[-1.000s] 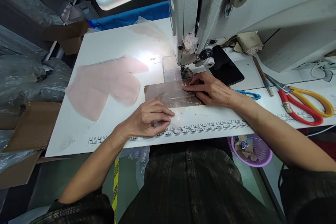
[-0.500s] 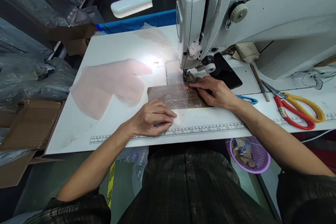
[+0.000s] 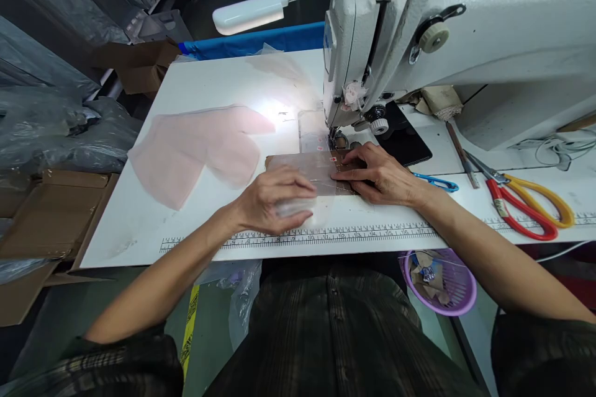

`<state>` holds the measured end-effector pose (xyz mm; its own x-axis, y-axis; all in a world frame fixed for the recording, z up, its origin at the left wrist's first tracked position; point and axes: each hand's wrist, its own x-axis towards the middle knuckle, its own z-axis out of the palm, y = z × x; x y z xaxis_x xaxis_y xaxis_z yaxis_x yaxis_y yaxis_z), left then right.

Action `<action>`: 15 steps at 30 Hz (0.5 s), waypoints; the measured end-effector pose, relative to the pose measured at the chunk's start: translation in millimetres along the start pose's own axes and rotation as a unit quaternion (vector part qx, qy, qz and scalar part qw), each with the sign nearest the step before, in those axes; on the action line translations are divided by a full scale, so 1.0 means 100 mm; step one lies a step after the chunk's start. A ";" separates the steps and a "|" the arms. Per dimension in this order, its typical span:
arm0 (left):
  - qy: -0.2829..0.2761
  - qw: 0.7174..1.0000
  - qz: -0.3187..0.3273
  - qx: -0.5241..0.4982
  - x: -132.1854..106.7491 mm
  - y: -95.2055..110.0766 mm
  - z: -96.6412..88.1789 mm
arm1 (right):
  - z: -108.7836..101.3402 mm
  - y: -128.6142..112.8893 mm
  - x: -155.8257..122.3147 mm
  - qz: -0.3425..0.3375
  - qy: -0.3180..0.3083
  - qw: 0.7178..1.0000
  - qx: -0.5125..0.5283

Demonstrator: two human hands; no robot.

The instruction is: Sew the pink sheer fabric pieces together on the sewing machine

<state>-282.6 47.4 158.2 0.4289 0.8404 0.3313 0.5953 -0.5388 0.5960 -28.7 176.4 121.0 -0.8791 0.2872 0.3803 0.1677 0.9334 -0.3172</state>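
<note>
Touching fabric (image 3: 307,167), right fingers (image 3: 350,174) sit inside table edge (image 3: 307,251).

The sewing machine (image 3: 503,25) stands on the right side of the table (image 3: 139,223). In front of its needle lies a thin sheet (image 3: 305,167), with the left hand (image 3: 279,198) at its near left and the right hand (image 3: 379,177) at its right. Left of the sheet lies a cloth (image 3: 200,149); behind the cloth is a lamp (image 3: 251,12). A phone (image 3: 403,136) lies behind the right hand, scissors (image 3: 526,205) farther right. A ruler (image 3: 335,236) runs along the near edge. A basket (image 3: 454,304) sits below, scraps (image 3: 428,279) in it.
</note>
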 end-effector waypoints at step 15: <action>-0.105 0.923 0.092 0.358 0.64 -0.46 0.05 | 0.02 -0.06 0.07 0.059 0.010 0.998 -0.038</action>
<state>-279.4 125.5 148.3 0.6448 0.7416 0.1852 0.7638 -0.6348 -0.1173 -37.1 172.1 123.8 -0.8424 0.3990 0.3622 0.3028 0.9064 -0.2944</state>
